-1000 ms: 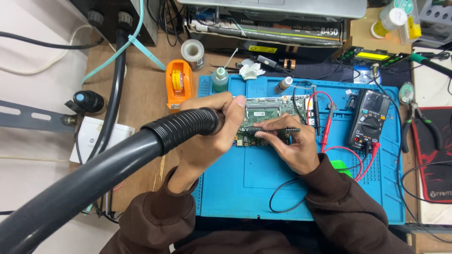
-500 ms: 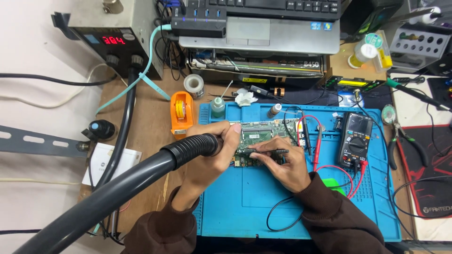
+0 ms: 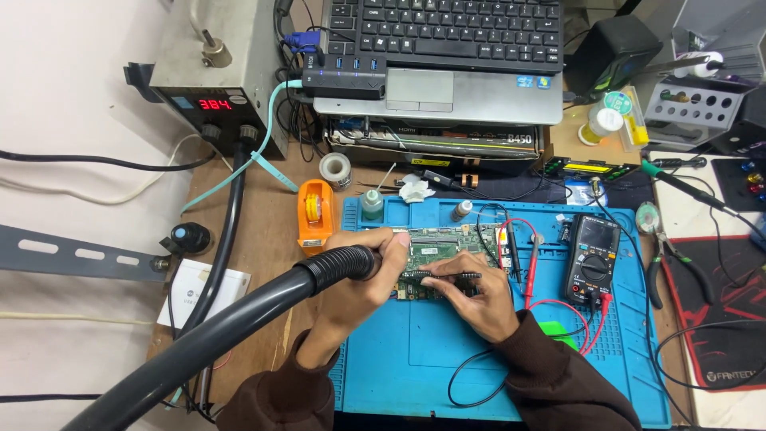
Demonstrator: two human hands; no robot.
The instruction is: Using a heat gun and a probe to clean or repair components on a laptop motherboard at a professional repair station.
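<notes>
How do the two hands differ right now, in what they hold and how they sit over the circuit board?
The left hand grips the thick black corrugated hose, while the right hand pinches slim black tweezers. The left hand comes in from the board's left edge; the right hand lies across its lower right. Both rest over the green circuit board on the blue mat.

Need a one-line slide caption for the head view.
Left hand holds a hose nozzle over a circuit board; right hand grips tweezers.
</notes>
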